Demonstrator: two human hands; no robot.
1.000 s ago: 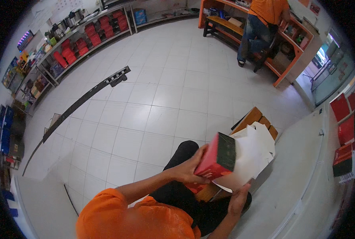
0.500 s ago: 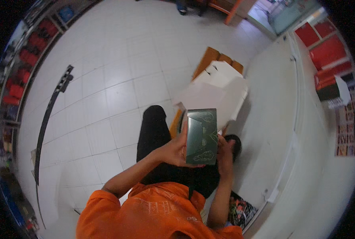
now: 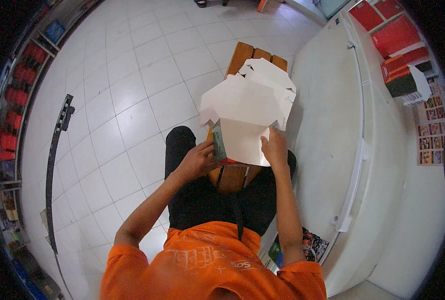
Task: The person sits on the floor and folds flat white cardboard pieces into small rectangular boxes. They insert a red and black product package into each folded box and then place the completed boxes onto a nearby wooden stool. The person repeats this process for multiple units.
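Between my hands is a partly folded cardboard carton (image 3: 245, 142), white inside, with a green outer face showing at its left side and a bit of red along the near lower edge. My left hand (image 3: 201, 158) grips the green side panel. On the opposite side, my right hand (image 3: 275, 146) pinches the edge, thumb on the white inside face. White card sheets with cut flaps (image 3: 267, 75) lie just beyond the carton. Where the carton ends and these sheets begin is hard to make out. All of it is over a slatted wooden bench (image 3: 231, 180) between my legs.
A long white chest freezer (image 3: 327, 135) stands close on my right. Red and dark boxes (image 3: 397, 35) sit above it. Shelves with red goods (image 3: 15, 120) line the far left. A dark strip (image 3: 55, 160) rises over the tiled floor (image 3: 132, 100) at left.
Half a second ago a closed-looking green box face was up between my hands. Now a white inside shows there, and my hands are farther apart, the left one moved left.
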